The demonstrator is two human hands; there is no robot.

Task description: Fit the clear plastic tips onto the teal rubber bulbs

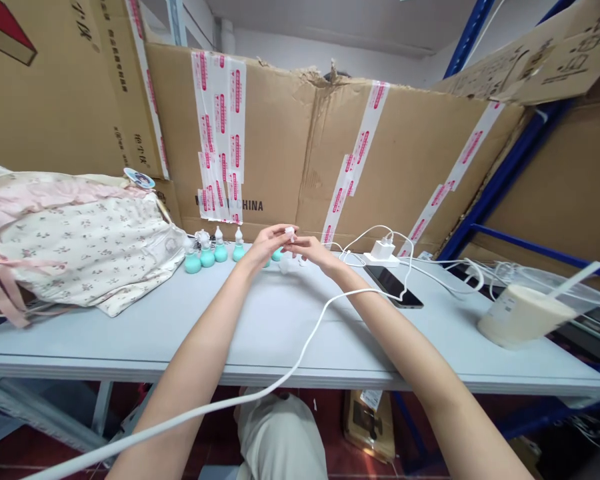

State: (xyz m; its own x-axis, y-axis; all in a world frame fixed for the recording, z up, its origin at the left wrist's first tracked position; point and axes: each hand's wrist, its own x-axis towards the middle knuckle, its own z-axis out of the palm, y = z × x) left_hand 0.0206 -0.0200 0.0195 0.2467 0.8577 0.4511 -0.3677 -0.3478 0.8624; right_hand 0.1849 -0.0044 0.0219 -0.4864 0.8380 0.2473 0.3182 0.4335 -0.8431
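White and small, the piece sits above the counter, pinched at the fingertips of my left hand; my right hand curls partly just beneath, its hold unclear. I judge light pressure and steady wrists best.

The word "CHINA" stands in dark capitals low on the middle cardboard, the letters before it mostly hidden by tape with red print too small to read. Dark Chinese characters mark the left cardboard, not clearly legible.
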